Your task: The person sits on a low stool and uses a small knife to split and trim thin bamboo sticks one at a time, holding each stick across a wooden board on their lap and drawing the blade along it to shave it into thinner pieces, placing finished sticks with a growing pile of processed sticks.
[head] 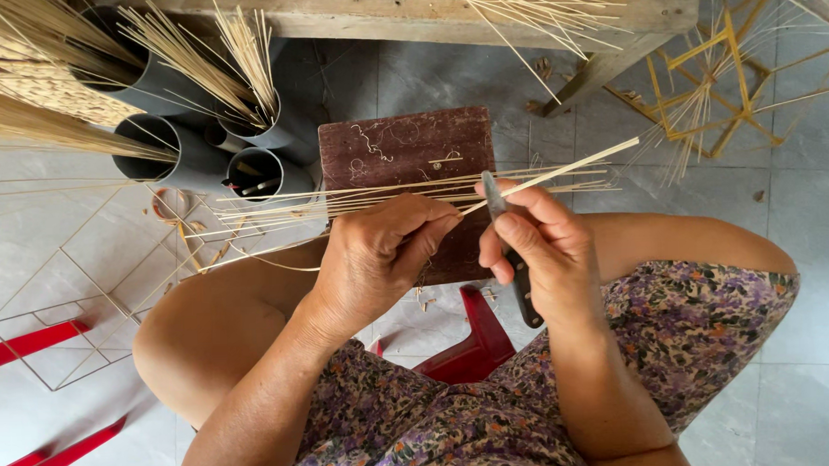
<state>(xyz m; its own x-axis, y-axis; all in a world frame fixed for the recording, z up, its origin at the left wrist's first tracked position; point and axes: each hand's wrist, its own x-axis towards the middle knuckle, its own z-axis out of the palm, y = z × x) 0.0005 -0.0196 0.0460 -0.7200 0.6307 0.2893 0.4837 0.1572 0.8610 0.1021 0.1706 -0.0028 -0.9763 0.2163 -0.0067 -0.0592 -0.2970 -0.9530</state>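
Pale bamboo, split into thin slivers, dominates the head view.

Item, left hand (379,257): closed, fingers pinching the near end of a pale flat bamboo strip (568,168) that runs up and to the right, out over the knees.

Item, right hand (534,247): closed round the dark handle of a small knife with a grey blade (494,195); the blade stands up between the fingers and touches the strip just beside the left fingertips.

Item, bundle of fine bamboo slivers (358,203): lying roughly level across a dark brown scratched wooden block (402,151), which stands on the grey tiled floor (801,247) in front of the knees.

Item, grey plastic tubes (256,170): clustered at upper left, holding upright sheaves of slivers.

Item, thin wire-like square frame (77,291): lying on the floor at left, near red plastic stool legs (32,343).

Item, rough wooden bench (480,15): along the top edge, with loose slivers on it.

Item, yellow bamboo lattice frame (712,85): on the floor at upper right.

Handling note, as a judgement: paring such a strip goes best with the blade held at a shallow angle and the edge kept away from the pinching fingers, the strip drawn evenly so the sliver keeps one thickness and does not snap.
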